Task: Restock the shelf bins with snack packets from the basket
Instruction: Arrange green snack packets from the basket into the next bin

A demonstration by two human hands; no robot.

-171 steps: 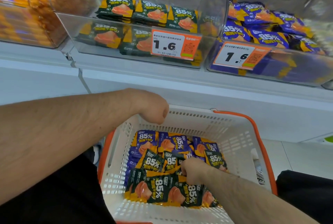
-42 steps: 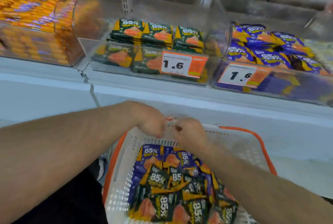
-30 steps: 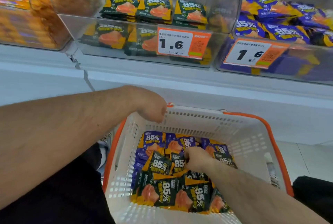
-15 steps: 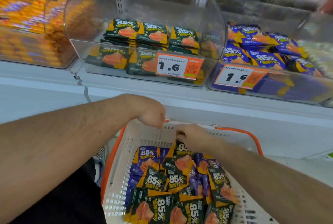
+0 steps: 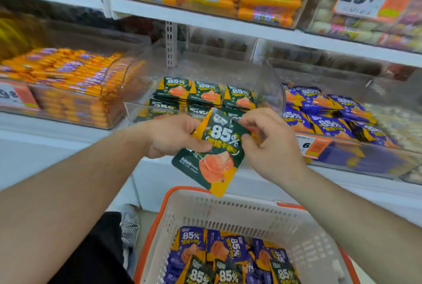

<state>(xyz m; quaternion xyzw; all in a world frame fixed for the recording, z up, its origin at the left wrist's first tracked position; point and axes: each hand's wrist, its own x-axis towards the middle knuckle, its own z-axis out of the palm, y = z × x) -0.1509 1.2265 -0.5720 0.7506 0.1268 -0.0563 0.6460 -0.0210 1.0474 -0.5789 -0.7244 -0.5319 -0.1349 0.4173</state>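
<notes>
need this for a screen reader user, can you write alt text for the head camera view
Both hands, left hand and right hand, hold a green snack packet marked 85% in front of a clear shelf bin stocked with matching green packets. Below, a white basket holds more purple and green packets; a neighbouring bin holds purple packets.

Both bare arms reach forward, close together; the left hand [image 5: 173, 136] has its fingers curled in a grip; the right hand [image 5: 271, 144] pinches with bent fingers.
</notes>
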